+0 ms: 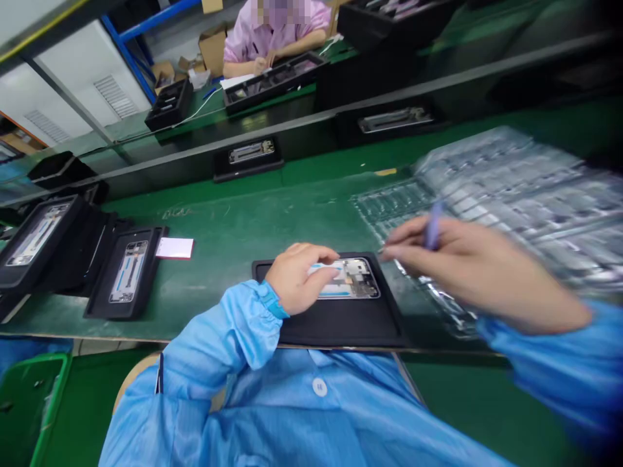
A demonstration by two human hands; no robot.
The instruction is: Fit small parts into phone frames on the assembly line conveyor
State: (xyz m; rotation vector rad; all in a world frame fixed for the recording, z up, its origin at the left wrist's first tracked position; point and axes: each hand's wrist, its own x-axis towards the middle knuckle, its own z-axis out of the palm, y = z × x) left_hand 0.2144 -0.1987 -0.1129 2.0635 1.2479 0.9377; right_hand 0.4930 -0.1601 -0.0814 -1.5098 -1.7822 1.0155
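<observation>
My left hand (296,277) rests on an opened phone body (351,279) that lies in a black holder tray (341,324) at the near table edge; its fingers press the phone's left part. My right hand (467,266) hovers just right of the phone, blurred by motion, and grips a thin purple tool (433,227) between the fingers. Both arms wear light blue sleeves. A clear plastic parts tray (516,188) lies under and behind the right hand.
Black holder trays with phones (127,272) (39,237) stand at the left beside a white card (174,247). More trays ride on the belt behind (248,155). A person in pink (272,35) works across the line. A green bin (29,389) sits low left.
</observation>
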